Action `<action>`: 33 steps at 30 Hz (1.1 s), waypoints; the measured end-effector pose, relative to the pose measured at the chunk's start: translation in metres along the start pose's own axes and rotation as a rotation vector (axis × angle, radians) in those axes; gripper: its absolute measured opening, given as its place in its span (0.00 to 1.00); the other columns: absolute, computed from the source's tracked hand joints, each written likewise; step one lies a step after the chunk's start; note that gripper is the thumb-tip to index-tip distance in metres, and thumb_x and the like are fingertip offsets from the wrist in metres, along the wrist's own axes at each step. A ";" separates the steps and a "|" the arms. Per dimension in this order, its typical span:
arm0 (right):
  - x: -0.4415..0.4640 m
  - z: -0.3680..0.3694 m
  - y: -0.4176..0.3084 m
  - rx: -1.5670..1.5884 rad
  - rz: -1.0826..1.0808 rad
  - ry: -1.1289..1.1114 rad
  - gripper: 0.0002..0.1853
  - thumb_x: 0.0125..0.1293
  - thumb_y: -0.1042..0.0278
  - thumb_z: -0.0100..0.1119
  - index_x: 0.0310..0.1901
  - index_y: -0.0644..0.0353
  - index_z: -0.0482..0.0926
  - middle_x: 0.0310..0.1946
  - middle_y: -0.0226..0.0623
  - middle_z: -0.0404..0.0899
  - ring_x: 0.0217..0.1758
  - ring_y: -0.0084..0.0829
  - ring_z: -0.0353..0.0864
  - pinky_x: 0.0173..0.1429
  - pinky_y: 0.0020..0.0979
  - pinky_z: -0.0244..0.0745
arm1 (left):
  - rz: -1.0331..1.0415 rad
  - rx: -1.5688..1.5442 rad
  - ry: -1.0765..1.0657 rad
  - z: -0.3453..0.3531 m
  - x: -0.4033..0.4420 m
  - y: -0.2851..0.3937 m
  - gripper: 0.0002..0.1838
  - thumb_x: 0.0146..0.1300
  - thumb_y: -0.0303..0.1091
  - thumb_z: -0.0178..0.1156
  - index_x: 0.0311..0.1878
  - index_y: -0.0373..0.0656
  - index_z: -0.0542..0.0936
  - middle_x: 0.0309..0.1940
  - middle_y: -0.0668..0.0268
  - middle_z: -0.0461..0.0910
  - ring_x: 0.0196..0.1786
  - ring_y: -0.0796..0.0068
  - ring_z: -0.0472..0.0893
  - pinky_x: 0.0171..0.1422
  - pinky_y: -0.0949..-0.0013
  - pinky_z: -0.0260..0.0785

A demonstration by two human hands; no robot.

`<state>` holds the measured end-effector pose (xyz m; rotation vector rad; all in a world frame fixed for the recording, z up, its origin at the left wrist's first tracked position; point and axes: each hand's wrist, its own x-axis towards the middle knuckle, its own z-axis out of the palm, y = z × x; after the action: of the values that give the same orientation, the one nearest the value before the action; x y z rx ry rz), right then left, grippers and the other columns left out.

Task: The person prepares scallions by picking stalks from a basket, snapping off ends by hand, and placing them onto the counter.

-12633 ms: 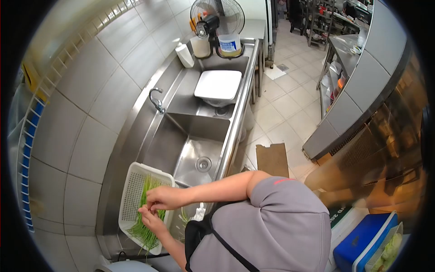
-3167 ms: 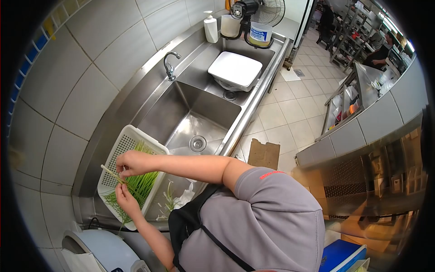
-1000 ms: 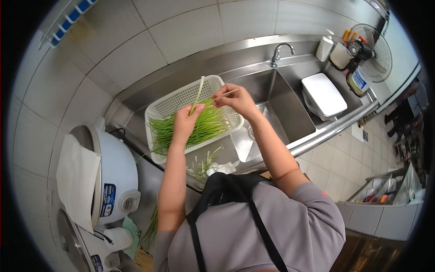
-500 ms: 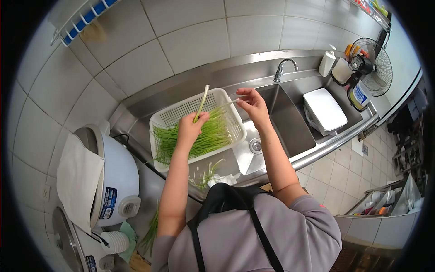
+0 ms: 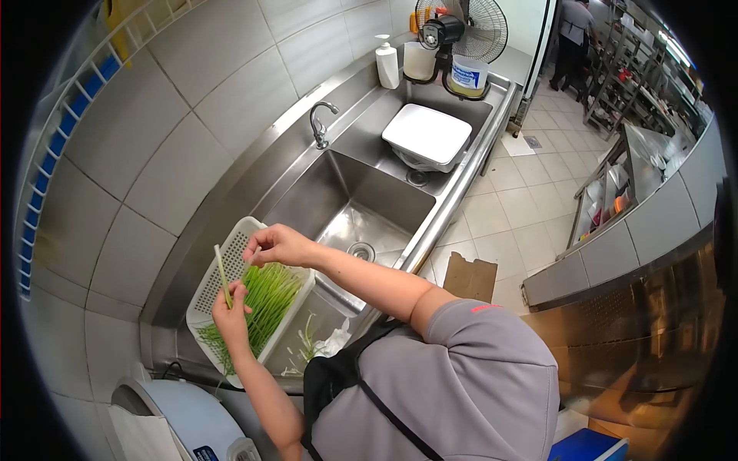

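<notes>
My left hand [image 5: 233, 316] is closed around a spring onion [image 5: 222, 269], its pale end pointing up above the fingers. Close beside it, my right hand [image 5: 280, 247] has its thumb and fingers pinched together; whatever lies between them is too small to make out. Both hands are over a white perforated basket [image 5: 201, 296]. Many green spring onions [image 5: 269, 303] lie in a bundle inside it. Pale trimmings [image 5: 307, 338] and a crumpled white wad [image 5: 333, 340] rest on the steel just in front of the basket.
A steel sink [image 5: 369, 211] with a tap [image 5: 319, 127] lies beyond the basket. A white lidded container [image 5: 427, 137], a pump bottle [image 5: 387, 63] and a fan [image 5: 461, 31] stand farther along. A large cooker [image 5: 192, 419] is at lower left. Another person [image 5: 573, 38] stands far back.
The view has swung to the right, so basket and hands appear lower left. My right hand has come closer to my left, which still holds the spring onion.
</notes>
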<state>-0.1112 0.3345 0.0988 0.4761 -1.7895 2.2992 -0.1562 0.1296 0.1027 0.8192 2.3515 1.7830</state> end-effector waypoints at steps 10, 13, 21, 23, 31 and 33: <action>-0.007 0.009 -0.009 -0.161 -0.190 -0.129 0.07 0.55 0.72 0.63 0.35 0.61 0.80 0.33 0.28 0.77 0.37 0.17 0.75 0.41 0.22 0.71 | -0.168 -0.099 -0.042 -0.007 -0.013 -0.004 0.09 0.62 0.35 0.58 0.37 0.40 0.73 0.25 0.69 0.73 0.19 0.87 0.65 0.20 0.83 0.57; -0.008 0.008 -0.010 -0.185 -0.121 -0.040 0.06 0.54 0.71 0.64 0.32 0.63 0.80 0.28 0.28 0.77 0.33 0.17 0.76 0.38 0.21 0.71 | -0.074 -0.034 -0.001 0.000 -0.016 0.000 0.09 0.61 0.35 0.58 0.37 0.40 0.73 0.25 0.69 0.74 0.19 0.88 0.65 0.19 0.83 0.57; -0.010 0.001 -0.022 -0.215 -0.130 0.004 0.06 0.56 0.71 0.63 0.30 0.64 0.78 0.24 0.27 0.78 0.30 0.17 0.76 0.36 0.21 0.72 | -0.046 -0.042 0.057 0.001 -0.017 -0.006 0.10 0.60 0.35 0.60 0.35 0.36 0.77 0.29 0.65 0.78 0.20 0.86 0.69 0.19 0.81 0.61; -0.009 -0.002 -0.022 -0.109 -0.114 0.012 0.06 0.57 0.71 0.62 0.31 0.64 0.78 0.25 0.28 0.78 0.30 0.18 0.76 0.36 0.21 0.72 | -0.044 -0.023 0.080 -0.002 -0.017 -0.007 0.10 0.60 0.34 0.60 0.35 0.36 0.77 0.29 0.65 0.78 0.20 0.85 0.69 0.20 0.81 0.61; -0.019 0.006 -0.025 0.199 -0.129 -0.029 0.03 0.59 0.75 0.57 0.32 0.64 0.76 0.29 0.32 0.79 0.30 0.20 0.78 0.36 0.22 0.73 | 0.046 0.078 0.329 -0.043 -0.009 -0.021 0.14 0.63 0.37 0.57 0.44 0.35 0.76 0.34 0.63 0.78 0.22 0.84 0.68 0.25 0.80 0.62; -0.026 0.025 0.000 -0.086 -0.017 -0.166 0.02 0.56 0.76 0.57 0.31 0.64 0.76 0.26 0.32 0.78 0.29 0.21 0.77 0.34 0.23 0.72 | 0.063 0.048 0.367 -0.052 -0.007 -0.012 0.15 0.63 0.36 0.57 0.46 0.35 0.76 0.34 0.63 0.78 0.22 0.84 0.69 0.25 0.81 0.62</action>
<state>-0.0839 0.3114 0.0954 0.6830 -1.9414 2.2186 -0.1742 0.0794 0.1065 0.6200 2.6220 2.0639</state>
